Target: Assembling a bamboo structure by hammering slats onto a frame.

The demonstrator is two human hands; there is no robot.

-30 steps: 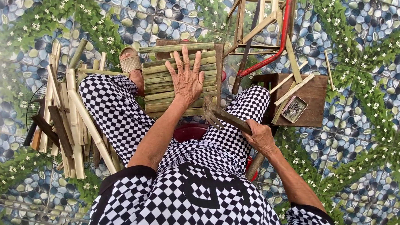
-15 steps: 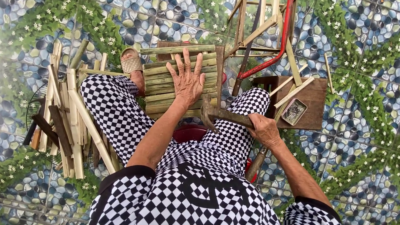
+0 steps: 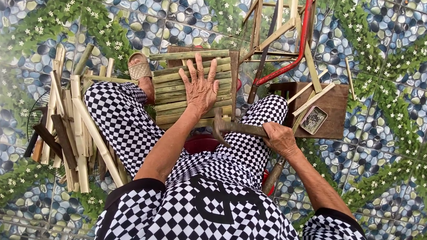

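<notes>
- Bamboo slat panel (image 3: 177, 74) — greenish-tan strips, side by side, rough-cut.
- Left hand (image 3: 200, 86) — flat, fingers spread, pressing panel.
- Right hand (image 3: 279, 138) — closed around rusty hammer (image 3: 232, 127).

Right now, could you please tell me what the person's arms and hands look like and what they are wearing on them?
Both hands are bare: no gloves, rings or watch show on the left hand or the right hand. The forearms are uncovered too. The sleeves are short, ending above the elbows, in a black-and-white checked cloth with a plain black band at each hem. The trousers match that checked pattern.
</notes>
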